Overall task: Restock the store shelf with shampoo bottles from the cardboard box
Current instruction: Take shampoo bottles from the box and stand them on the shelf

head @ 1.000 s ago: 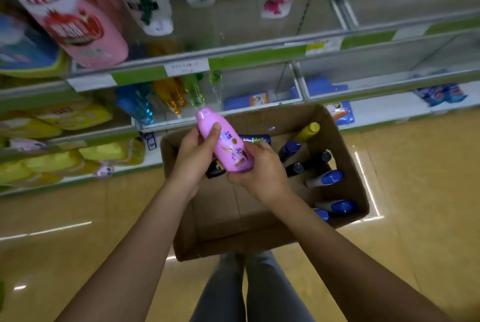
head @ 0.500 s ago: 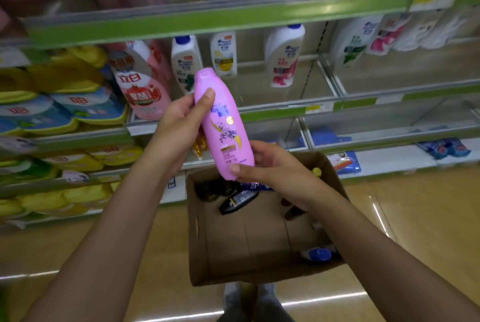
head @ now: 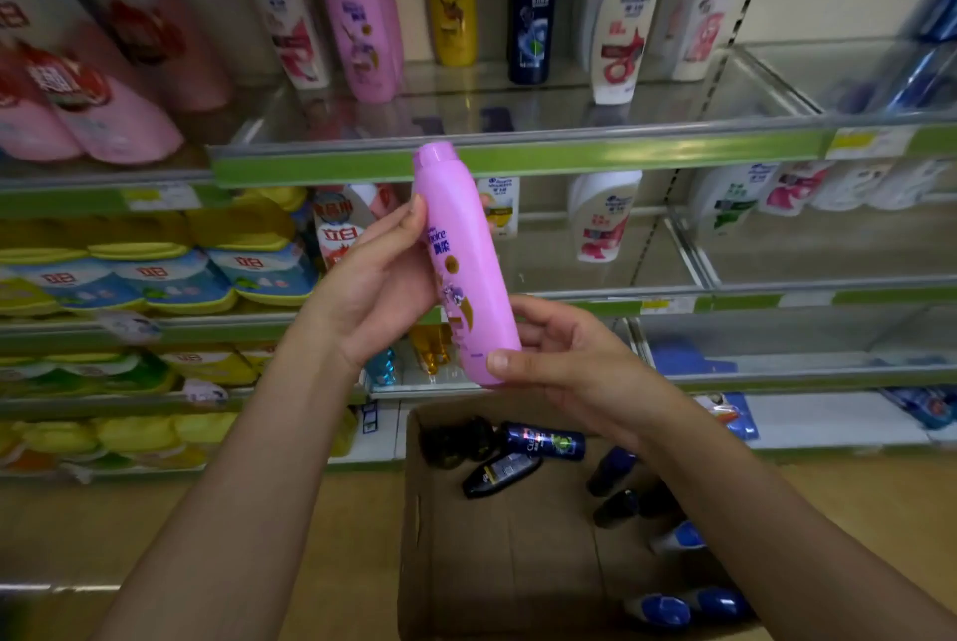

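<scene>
Both forearms raised; left hand [head: 380, 285] cups bottle side, right hand [head: 562, 363] pinches its base.

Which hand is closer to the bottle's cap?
The left. The left hand holds the pink bottle along its upper half, fingertips just below the cap; the right hand grips the bottom end, farthest from the cap.

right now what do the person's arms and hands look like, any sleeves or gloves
Both arms are bare from the frame's lower edge to the wrists, with no sleeves in view. The left hand and right hand wear no gloves, and no rings, watch or bracelets are visible.
</scene>
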Demonstrator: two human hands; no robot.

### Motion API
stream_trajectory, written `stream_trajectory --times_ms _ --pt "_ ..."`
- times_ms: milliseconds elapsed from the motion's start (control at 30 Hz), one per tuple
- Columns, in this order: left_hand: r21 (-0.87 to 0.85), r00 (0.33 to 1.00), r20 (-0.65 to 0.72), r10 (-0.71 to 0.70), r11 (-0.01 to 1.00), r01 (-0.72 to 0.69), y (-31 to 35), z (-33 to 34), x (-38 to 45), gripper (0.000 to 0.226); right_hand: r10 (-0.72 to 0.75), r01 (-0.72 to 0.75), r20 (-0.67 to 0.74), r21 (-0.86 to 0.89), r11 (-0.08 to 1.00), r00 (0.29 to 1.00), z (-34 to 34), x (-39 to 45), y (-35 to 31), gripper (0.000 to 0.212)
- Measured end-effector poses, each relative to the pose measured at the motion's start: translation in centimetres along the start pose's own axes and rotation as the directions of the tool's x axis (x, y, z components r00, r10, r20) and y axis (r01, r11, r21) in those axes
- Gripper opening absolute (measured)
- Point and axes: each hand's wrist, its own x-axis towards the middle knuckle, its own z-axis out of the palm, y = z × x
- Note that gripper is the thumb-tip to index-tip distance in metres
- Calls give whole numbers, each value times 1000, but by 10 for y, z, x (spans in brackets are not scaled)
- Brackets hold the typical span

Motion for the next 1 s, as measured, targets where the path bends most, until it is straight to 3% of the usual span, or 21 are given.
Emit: stream_trajectory --times_ms 200,300,500,667,800,900,1000 --pt "-32 996 83 30 999 -27 12 0 2 52 -75 57 -94 -180 982 993 7 5 -7 60" --pt "-9 997 50 50 999 -50 17 1 6 44 -85 67 -88 -191 979 992 8 8 -11 55" --pt "186 983 -171 70 982 -38 32 18 13 34 -67 52 -103 -143 988 992 11 14 -21 52" --pt "420 910 -372 182 907 -10 41 41 15 41 -92 65 -172 -154 986 981 19 24 -27 46" --pt "537 875 -401 272 844 -16 48 48 12 35 -51 51 -29 -11 999 998 21 24 -31 41" --pt "555 904 -356 235 832 3 56 55 9 29 -48 28 123 159 987 991 17 24 -31 35" --pt "512 943 -287 168 859 3 61 63 4 30 -62 -12 226 315 949 972 14 23 -30 45"
